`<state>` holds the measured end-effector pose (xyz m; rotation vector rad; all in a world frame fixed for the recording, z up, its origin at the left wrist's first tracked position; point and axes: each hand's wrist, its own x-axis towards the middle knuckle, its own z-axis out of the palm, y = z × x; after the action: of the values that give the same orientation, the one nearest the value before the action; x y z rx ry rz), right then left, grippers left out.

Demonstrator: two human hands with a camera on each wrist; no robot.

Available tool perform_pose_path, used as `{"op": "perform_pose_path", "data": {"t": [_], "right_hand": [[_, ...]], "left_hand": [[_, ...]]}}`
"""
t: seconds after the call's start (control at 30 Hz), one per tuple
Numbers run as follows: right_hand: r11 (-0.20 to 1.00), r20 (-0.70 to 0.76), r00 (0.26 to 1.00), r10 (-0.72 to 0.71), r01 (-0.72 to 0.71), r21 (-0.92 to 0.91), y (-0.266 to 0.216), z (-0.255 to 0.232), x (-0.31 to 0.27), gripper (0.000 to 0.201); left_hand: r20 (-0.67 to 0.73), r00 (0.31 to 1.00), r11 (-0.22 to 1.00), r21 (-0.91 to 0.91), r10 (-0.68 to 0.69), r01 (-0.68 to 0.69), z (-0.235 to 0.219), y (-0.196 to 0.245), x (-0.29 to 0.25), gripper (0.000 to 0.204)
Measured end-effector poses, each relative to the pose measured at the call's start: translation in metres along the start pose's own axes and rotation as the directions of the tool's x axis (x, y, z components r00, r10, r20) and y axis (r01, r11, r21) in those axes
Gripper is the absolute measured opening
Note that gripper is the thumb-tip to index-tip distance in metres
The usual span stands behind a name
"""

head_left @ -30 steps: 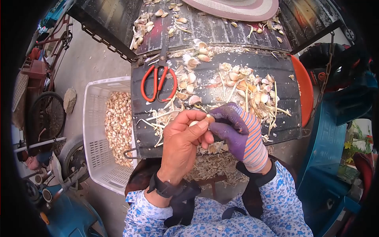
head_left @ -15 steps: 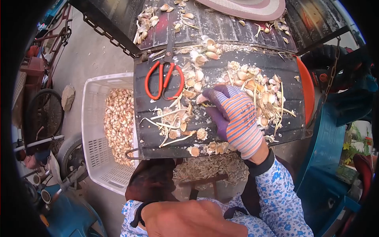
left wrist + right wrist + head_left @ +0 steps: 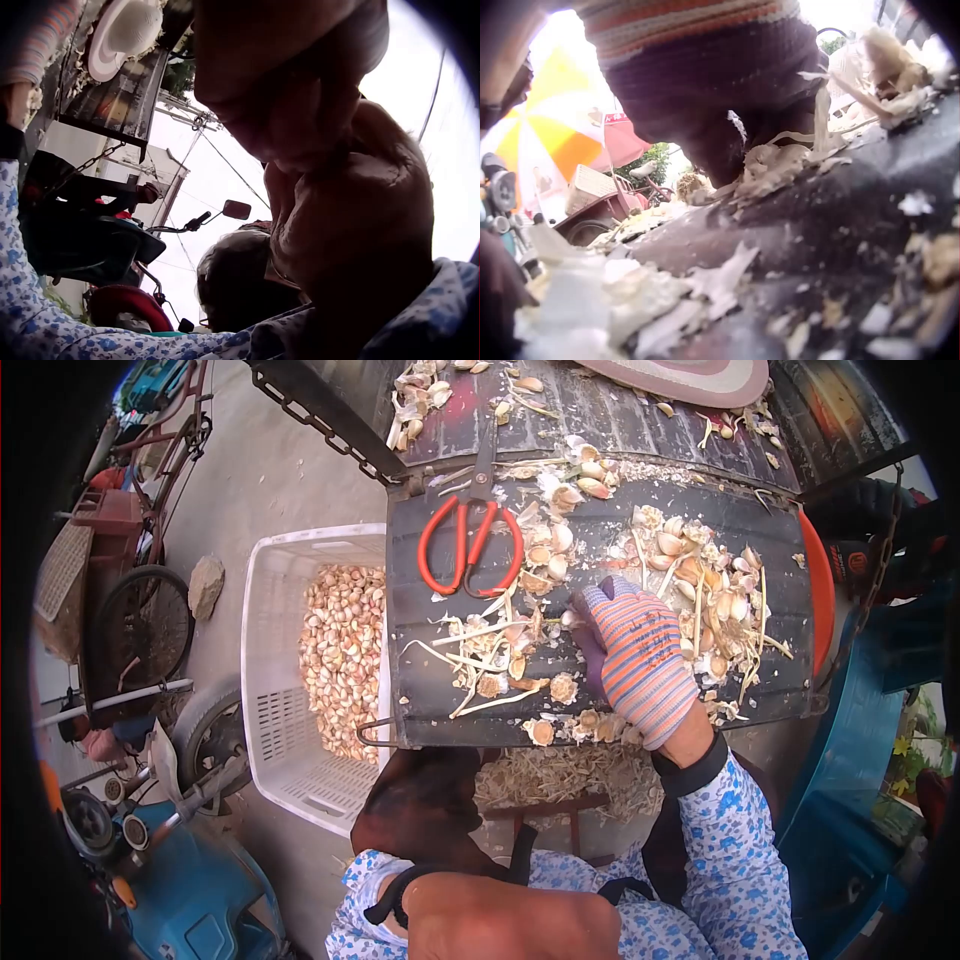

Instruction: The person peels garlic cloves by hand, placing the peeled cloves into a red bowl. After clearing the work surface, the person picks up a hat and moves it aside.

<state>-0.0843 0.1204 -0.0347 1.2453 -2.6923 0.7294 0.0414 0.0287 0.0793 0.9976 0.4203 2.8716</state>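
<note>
My right hand (image 3: 640, 655), in a striped glove with purple fingers, is low over the dark metal tailgate (image 3: 440, 705). Its thumb and fingers pinch a pale garlic clove (image 3: 570, 619), mostly hidden by the glove. The right wrist view has the dark glove fingers (image 3: 720, 97) down among papery garlic skins (image 3: 772, 169). My bare left hand (image 3: 510, 920) is raised close to the camera at the bottom of the head view; its fingers are hidden there. From the left wrist it appears dark, beside the person's head (image 3: 345, 210). I cannot tell whether it holds anything.
Red-handled scissors (image 3: 470, 550) lie left of the glove. Loose cloves and stalks (image 3: 715, 595) are heaped to its right, with trimmed root ends (image 3: 563, 688) near the front edge. A white crate (image 3: 262, 660) of garlic cloves (image 3: 340, 650) stands left. Chains (image 3: 325, 420) hang beside the tailgate.
Both hands were together around a garlic piece a second ago. They parted; the left rose towards the head, while the right went down to the tailgate and took a clove. The view shifted sideways.
</note>
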Motion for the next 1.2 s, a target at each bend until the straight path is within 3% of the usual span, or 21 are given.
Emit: {"op": "perform_pose_path", "data": {"t": [0.1, 0.13, 0.17, 0.23, 0.27, 0.3, 0.33, 0.4, 0.5, 0.53, 0.57, 0.63, 0.67, 0.8, 0.9, 0.93, 1.03, 1.07, 1.13, 1.17, 1.2], "right_hand": [[0.897, 0.115, 0.978, 0.176, -0.208, 0.391, 0.005, -0.002, -0.006, 0.028], [0.873, 0.194, 0.963, 0.188, -0.255, 0.417, 0.006, -0.009, -0.006, 0.026], [0.748, 0.277, 0.919, 0.281, -0.39, 0.537, 0.003, -0.015, -0.006, 0.025], [0.41, 0.454, 0.796, 0.401, -0.599, 0.688, 0.0, -0.029, -0.005, 0.023], [0.343, 0.453, 0.786, 0.421, -0.6, 0.723, -0.002, -0.036, -0.006, 0.023], [0.349, 0.406, 0.807, 0.428, -0.562, 0.75, 0.003, -0.041, -0.008, 0.023], [0.347, 0.369, 0.824, 0.431, -0.529, 0.775, 0.006, -0.042, -0.012, 0.022], [0.277, 0.358, 0.822, 0.443, -0.506, 0.817, 0.007, -0.048, -0.016, 0.021], [0.476, 0.285, 0.894, 0.347, -0.429, 0.768, 0.014, -0.055, -0.025, 0.021], [0.537, 0.186, 0.938, 0.292, -0.322, 0.78, 0.014, -0.055, -0.027, 0.021], [0.691, 0.128, 0.968, 0.214, -0.243, 0.681, 0.015, -0.06, -0.029, 0.019], [0.849, 0.064, 0.991, 0.115, -0.131, 0.512, 0.02, -0.055, -0.04, 0.022], [0.902, 0.04, 0.995, 0.086, -0.095, 0.422, 0.023, -0.051, -0.047, 0.027], [0.972, -0.061, 0.998, -0.016, 0.03, 0.233, 0.027, -0.063, -0.055, 0.029], [0.934, 0.047, 0.997, 0.062, -0.075, 0.349, 0.032, -0.07, -0.058, 0.03], [0.865, -0.039, 0.996, 0.08, -0.05, 0.499, 0.034, -0.066, -0.06, 0.021], [0.703, 0.153, 0.967, 0.203, -0.253, 0.665, 0.036, -0.082, -0.058, 0.017], [0.487, 0.339, 0.891, 0.301, -0.449, 0.749, 0.037, -0.086, -0.058, 0.018], [0.269, 0.387, 0.834, 0.394, -0.507, 0.819, 0.033, -0.093, -0.057, 0.016], [0.152, 0.421, 0.8, 0.429, -0.523, 0.839, 0.031, -0.095, -0.055, 0.016], [0.361, 0.351, 0.86, 0.371, -0.482, 0.799, 0.032, -0.096, -0.055, 0.015]], "left_hand": [[0.036, 0.998, 0.999, 0.024, 0.045, -0.046, -0.004, -0.003, 0.002, 0.018], [0.072, 0.996, 0.998, 0.033, 0.05, -0.053, -0.008, -0.004, 0.005, 0.017], [0.136, 0.99, 0.998, 0.047, 0.035, -0.042, -0.014, -0.001, 0.01, 0.017], [0.035, 0.999, 0.99, 0.141, 0.019, -0.023, -0.023, 0.003, 0.009, 0.016], [-0.187, 0.982, 0.986, 0.158, -0.015, 0.045, -0.028, 0.01, 0.004, 0.016], [-0.4, 0.915, 0.983, 0.145, -0.047, 0.114, -0.033, 0.017, 0.0, 0.018], [-0.662, 0.743, 0.993, -0.029, -0.103, 0.112, -0.041, 0.02, -0.008, 0.016], [-0.742, 0.668, 0.987, 0.059, -0.056, 0.148, -0.066, 0.013, -0.015, 0.019], [-0.858, 0.514, 0.898, 0.225, -0.002, 0.378, -0.077, -0.001, -0.018, 0.018], [-0.896, 0.444, 0.878, 0.204, -0.011, 0.433, -0.081, -0.005, -0.018, 0.016], [-0.899, 0.437, 0.847, 0.209, -0.03, 0.488, -0.084, -0.009, -0.016, 0.015], [-0.906, 0.419, 0.773, 0.218, -0.067, 0.596, -0.089, -0.019, -0.011, 0.017], [-0.936, 0.347, 0.716, 0.203, -0.059, 0.668, -0.088, -0.026, -0.005, 0.017], [-0.929, 0.37, 0.552, 0.3, -0.017, 0.778, -0.088, -0.043, 0.004, 0.01], [-0.925, 0.374, 0.569, 0.275, -0.062, 0.775, -0.088, -0.048, 0.006, 0.008], [-0.915, 0.395, 0.598, 0.27, -0.085, 0.755, -0.089, -0.048, 0.005, 0.008], [-0.896, 0.388, 0.68, 0.148, -0.214, 0.718, -0.09, -0.044, 0.005, 0.008], [-0.868, 0.425, 0.758, 0.093, -0.255, 0.646, -0.093, -0.044, 0.003, 0.009], [-0.806, 0.508, 0.876, -0.027, -0.303, 0.481, -0.1, -0.041, -0.006, 0.011], [-0.822, 0.504, 0.906, -0.03, -0.263, 0.423, -0.102, -0.041, -0.008, 0.013], [-0.838, 0.497, 0.931, -0.034, -0.225, 0.364, -0.103, -0.042, -0.008, 0.015]]}}
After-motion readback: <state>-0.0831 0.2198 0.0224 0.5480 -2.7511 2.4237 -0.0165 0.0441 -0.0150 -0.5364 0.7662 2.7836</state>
